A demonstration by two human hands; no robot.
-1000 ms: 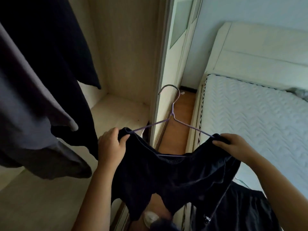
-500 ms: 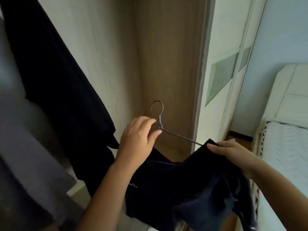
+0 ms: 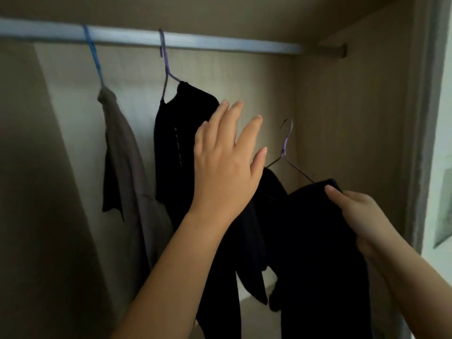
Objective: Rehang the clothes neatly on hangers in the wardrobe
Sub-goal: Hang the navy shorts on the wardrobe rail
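Black garment in right fingers

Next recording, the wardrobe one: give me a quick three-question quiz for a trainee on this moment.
1. True or false: the hanger beside the right hand, carrying a black garment, is hooked on the rail.
2. How many hanger hooks sit on the rail?
3. Which hand grips that black garment? A. left B. right C. both
Key: 1 false, it is held below the rail. 2 two: a blue hook and a purple hook. 3 B; the left hand is open.
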